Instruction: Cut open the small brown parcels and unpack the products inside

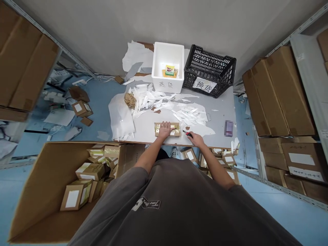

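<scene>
A small taped cardboard box [176, 132] lies flat near the front edge of the table [220, 107]. On its top rests my left hand [164, 130], fingers stretched out and spread, pressing it against the tabletop. Just right of the box, my right hand [195, 139] is closed around a box cutter [189, 134] with a red and black handle. The cutter's tip points left toward the box's right end, with a small gap between them. White paper scraps [189, 114] lie just beyond both hands.
At the back stand a white foam box [167, 85] holding a yellow-green packet [169, 70] and a black plastic crate [212, 73]. A phone-like purple object [229, 128] lies at right. A large carton [30, 191] of parcels stands at lower left. Shelves with cartons [279, 92] flank the table.
</scene>
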A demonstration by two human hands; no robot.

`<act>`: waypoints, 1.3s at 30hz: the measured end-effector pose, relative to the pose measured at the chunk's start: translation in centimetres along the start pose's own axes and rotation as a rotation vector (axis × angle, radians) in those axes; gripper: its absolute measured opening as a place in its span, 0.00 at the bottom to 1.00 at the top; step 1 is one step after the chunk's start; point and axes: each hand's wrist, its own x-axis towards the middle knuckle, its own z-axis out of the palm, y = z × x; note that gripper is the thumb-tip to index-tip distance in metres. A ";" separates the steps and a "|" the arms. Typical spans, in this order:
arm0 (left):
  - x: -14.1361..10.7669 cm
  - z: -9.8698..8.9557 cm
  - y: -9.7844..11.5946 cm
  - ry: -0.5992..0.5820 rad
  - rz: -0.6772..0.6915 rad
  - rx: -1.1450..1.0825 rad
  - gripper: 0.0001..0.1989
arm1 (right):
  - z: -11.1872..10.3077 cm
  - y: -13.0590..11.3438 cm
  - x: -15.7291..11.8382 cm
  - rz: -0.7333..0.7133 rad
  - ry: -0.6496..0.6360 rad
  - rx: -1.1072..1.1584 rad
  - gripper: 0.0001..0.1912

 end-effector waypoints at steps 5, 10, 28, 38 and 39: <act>-0.3 -0.6 0.2 -0.029 -0.016 0.017 0.34 | 1.2 -3.9 2.0 -0.087 -0.012 -0.007 0.25; -0.5 -1.0 0.4 -0.069 -0.025 0.017 0.36 | 1.2 -5.0 2.9 -0.045 -0.014 -0.068 0.28; -0.8 -2.3 1.0 -0.037 -0.063 0.046 0.38 | 3.4 2.8 1.5 0.181 0.130 0.423 0.24; -2.9 -3.6 2.8 0.096 -0.413 0.005 0.31 | 6.9 -8.9 9.6 0.431 0.317 0.871 0.35; -3.8 -3.4 3.2 0.120 -0.453 0.000 0.31 | 6.1 -9.3 10.8 0.425 0.309 0.856 0.35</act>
